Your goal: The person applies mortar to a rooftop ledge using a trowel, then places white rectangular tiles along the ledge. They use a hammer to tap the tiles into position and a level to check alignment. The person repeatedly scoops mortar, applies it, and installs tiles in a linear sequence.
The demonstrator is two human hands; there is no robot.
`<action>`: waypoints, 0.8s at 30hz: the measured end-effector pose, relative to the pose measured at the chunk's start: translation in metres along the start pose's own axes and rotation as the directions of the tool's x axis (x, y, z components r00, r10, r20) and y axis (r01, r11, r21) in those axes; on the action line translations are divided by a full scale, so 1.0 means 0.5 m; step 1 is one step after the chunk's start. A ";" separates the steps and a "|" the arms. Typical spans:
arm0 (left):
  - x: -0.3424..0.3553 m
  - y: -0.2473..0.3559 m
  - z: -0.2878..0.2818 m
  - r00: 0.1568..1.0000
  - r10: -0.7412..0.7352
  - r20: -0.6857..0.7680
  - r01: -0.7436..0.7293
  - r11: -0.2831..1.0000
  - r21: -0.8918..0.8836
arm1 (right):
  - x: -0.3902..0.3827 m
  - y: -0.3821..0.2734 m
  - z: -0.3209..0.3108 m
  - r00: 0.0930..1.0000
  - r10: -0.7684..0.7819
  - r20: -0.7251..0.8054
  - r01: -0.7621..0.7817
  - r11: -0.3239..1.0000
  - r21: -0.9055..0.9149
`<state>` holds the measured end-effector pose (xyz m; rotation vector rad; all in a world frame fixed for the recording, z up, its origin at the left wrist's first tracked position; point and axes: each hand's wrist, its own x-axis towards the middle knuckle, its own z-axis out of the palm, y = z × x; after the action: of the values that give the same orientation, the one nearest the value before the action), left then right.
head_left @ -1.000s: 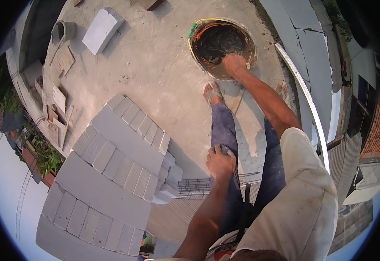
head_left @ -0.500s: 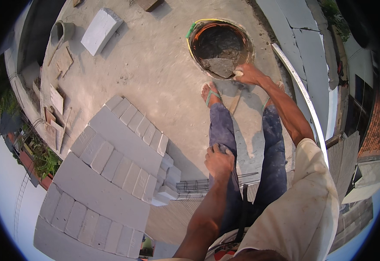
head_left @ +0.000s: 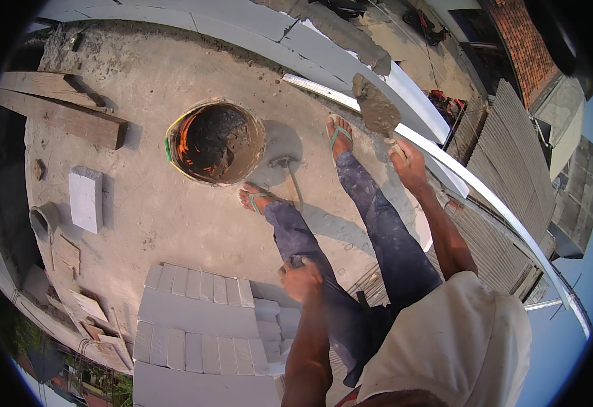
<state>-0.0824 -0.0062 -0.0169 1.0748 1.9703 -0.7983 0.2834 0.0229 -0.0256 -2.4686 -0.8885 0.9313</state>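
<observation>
My right hand (head_left: 408, 166) is closed round the handle of a trowel (head_left: 376, 105), whose blade carries a lump of wet grey mortar. The trowel is held up beside a low wall of pale blocks (head_left: 242, 24), over a long white straightedge (head_left: 473, 173). My left hand (head_left: 301, 279) rests on my left knee, its fingers bent over the trouser leg, with no tool in it. A round bucket (head_left: 261, 139) with a yellow-green rim holds more grey mortar and stands on the floor just beyond my left foot.
Stacked pale blocks (head_left: 198, 319) stand near left. A single block (head_left: 86, 199) lies farther left, beside a short pipe piece (head_left: 44, 220). Timber beams (head_left: 72, 115) lie at far left. A thin-handled tool (head_left: 294, 183) is between my feet. Corrugated roofing (head_left: 490, 152) lies beyond the wall.
My right hand has lifted the trowel with mortar out of the bucket and moved it right to the wall. My view has turned rightward; my left hand stays on the knee.
</observation>
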 end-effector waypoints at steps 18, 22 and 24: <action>-0.009 -0.026 0.031 0.986 0.144 -0.079 -0.141 0.989 0.036 | 0.044 0.127 0.262 0.902 -0.032 -0.431 -0.167 0.894 -0.417; 0.007 -0.040 0.035 0.995 0.093 -0.047 -0.091 0.995 0.034 | -0.095 0.081 0.258 0.939 -0.027 -0.343 -0.069 0.962 -0.265; 0.000 -0.035 0.051 0.999 -0.022 -0.049 0.021 1.000 -0.012 | -0.085 0.027 0.310 0.988 -0.066 -0.141 0.049 0.991 -0.125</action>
<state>-0.0900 -0.0340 -0.0276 1.0774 2.0283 -0.7776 0.1579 0.0010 -0.1246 -2.5588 -0.9869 0.6872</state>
